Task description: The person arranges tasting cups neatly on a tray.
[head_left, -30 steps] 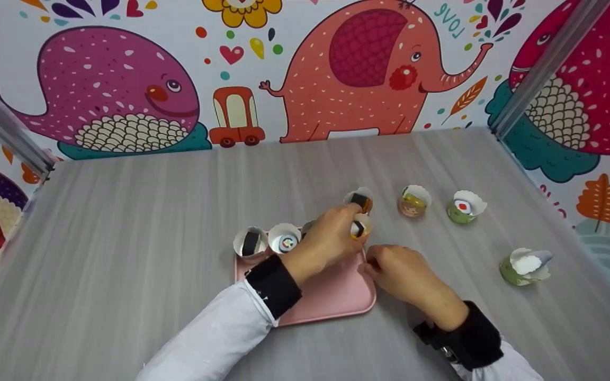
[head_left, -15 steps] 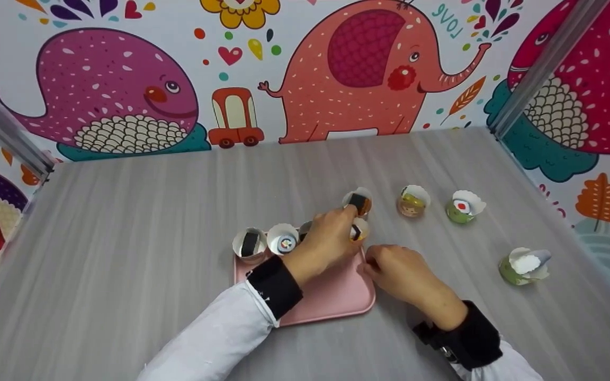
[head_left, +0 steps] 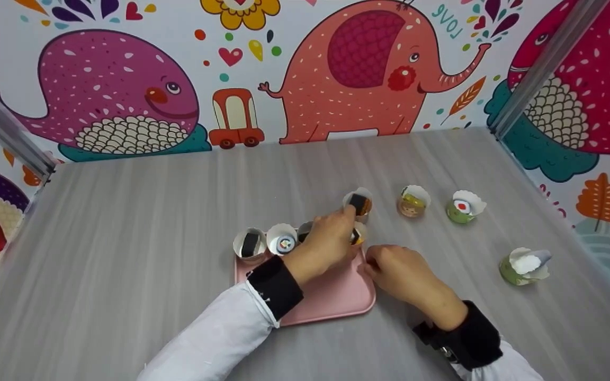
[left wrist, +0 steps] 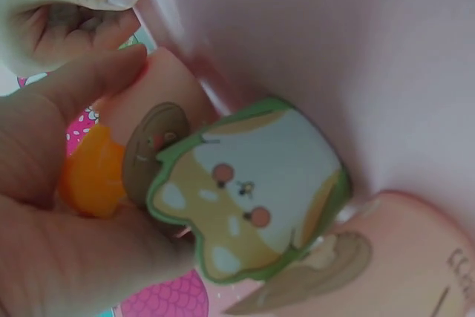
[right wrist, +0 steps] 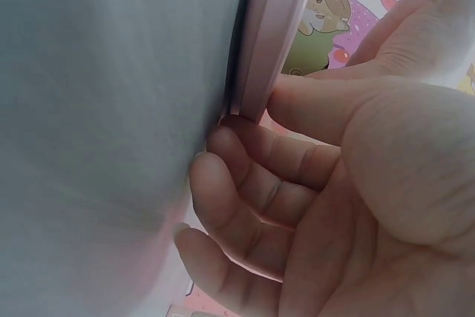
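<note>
The scallop-edged pink paper cup (left wrist: pixel 172 83) with an orange filling is at the far right corner of the pink tray (head_left: pixel 331 299); whether it touches the tray floor cannot be told. The left hand (head_left: pixel 326 238) has its thumb and a finger clamped on it, the other fingers being hidden. The right hand (head_left: pixel 397 272) pinches the tray's right rim between thumb and forefinger, its remaining fingers curled beneath. Along the tray's far edge stand a cup holding a black-banded piece (head_left: pixel 250 244), a cup holding a round sushi roll (head_left: pixel 283 239) and a third cup, mostly behind the left hand. Just beyond the tray is a cup with a black-and-orange piece (head_left: pixel 359 203); farther right on the table are a brown cup (head_left: pixel 412 207), a green cup with a red-centred roll (head_left: pixel 461 212) and another green cup (head_left: pixel 512 269). The table (head_left: pixel 151 254) has grey wood grain, and the wall panel (head_left: pixel 172 21) behind it shows a purple whale and a coral elephant between metal posts. Compared with a second ago, the left hand and its cup have shifted slightly nearer the person, while the right hand is essentially unmoved.
</note>
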Demonstrator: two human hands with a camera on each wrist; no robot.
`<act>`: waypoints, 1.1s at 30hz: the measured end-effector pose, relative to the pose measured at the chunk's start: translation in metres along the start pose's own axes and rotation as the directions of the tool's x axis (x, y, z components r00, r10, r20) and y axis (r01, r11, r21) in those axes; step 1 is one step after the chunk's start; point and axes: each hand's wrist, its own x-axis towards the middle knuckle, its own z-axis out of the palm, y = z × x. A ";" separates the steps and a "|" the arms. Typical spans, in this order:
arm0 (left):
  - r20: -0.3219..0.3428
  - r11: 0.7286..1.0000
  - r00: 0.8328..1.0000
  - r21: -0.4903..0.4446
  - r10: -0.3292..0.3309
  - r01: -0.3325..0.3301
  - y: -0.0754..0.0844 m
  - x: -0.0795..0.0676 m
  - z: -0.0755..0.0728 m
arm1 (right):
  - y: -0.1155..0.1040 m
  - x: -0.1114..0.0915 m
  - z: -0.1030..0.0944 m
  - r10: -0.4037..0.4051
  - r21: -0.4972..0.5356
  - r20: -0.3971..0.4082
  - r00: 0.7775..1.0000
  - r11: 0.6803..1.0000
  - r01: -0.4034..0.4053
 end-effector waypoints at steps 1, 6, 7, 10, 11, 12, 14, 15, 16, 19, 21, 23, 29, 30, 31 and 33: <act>0.007 1.000 1.000 0.004 -0.005 0.005 0.000 0.000 0.000 | 0.000 0.000 0.000 0.004 0.003 0.002 1.000 1.000 -0.004; 0.038 0.999 0.999 0.024 -0.028 0.027 0.000 0.000 0.001 | -0.001 0.001 -0.001 0.019 0.011 0.011 1.000 1.000 -0.019; 0.043 0.999 0.999 0.027 -0.032 0.031 0.000 0.001 0.001 | -0.001 0.001 -0.001 0.020 0.011 0.013 1.000 1.000 -0.021; 0.055 0.998 0.997 0.033 -0.046 0.044 0.000 0.002 0.002 | -0.001 0.001 -0.001 0.025 0.015 0.020 0.999 1.000 -0.025; 0.058 0.998 0.997 0.036 -0.049 0.047 0.000 0.002 0.002 | -0.001 0.001 -0.001 0.026 0.017 0.023 0.999 1.000 -0.027; 0.062 0.998 0.997 0.040 -0.052 0.050 -0.001 0.002 0.003 | -0.001 0.001 -0.001 0.028 0.018 0.026 0.999 0.999 -0.029; 0.068 0.997 0.996 0.050 -0.056 0.053 -0.001 0.002 0.003 | -0.001 0.001 -0.001 0.030 0.019 0.031 0.999 0.999 -0.031; 0.072 0.997 0.996 0.055 -0.058 0.054 -0.002 0.002 0.004 | -0.001 0.001 -0.001 0.032 0.019 0.033 0.999 0.999 -0.033; 0.076 0.997 0.995 0.058 -0.060 0.056 -0.002 0.003 0.004 | -0.001 0.001 -0.001 0.033 0.020 0.035 0.999 0.999 -0.034; 0.081 0.995 0.995 0.078 -0.065 0.059 -0.002 0.003 0.004 | -0.001 0.001 -0.001 0.029 0.019 0.034 0.999 0.999 -0.030; 0.086 0.994 0.994 0.090 -0.069 0.061 -0.003 0.004 0.005 | -0.001 0.001 -0.001 0.025 0.019 0.034 0.999 0.999 -0.026; 0.090 0.992 0.994 0.109 -0.067 0.057 -0.004 0.004 0.004 | 0.000 0.001 -0.001 0.019 0.016 0.031 0.999 1.000 -0.019; 0.114 0.992 0.992 0.122 -0.047 0.033 -0.005 0.003 -0.002 | 0.000 0.000 -0.002 0.014 0.019 0.030 0.999 1.000 -0.015; 0.116 0.993 0.992 0.116 -0.044 0.030 -0.005 0.002 -0.003 | 0.000 0.000 -0.002 0.012 0.020 0.031 0.999 1.000 -0.012; 0.118 0.994 0.992 0.108 -0.042 0.029 -0.004 0.002 -0.005 | 0.000 0.000 -0.002 0.010 0.021 0.033 0.999 1.000 -0.011; 0.110 0.995 0.993 0.095 -0.039 0.029 -0.004 0.001 -0.008 | 0.001 0.000 -0.002 0.005 0.022 0.037 0.999 1.000 -0.006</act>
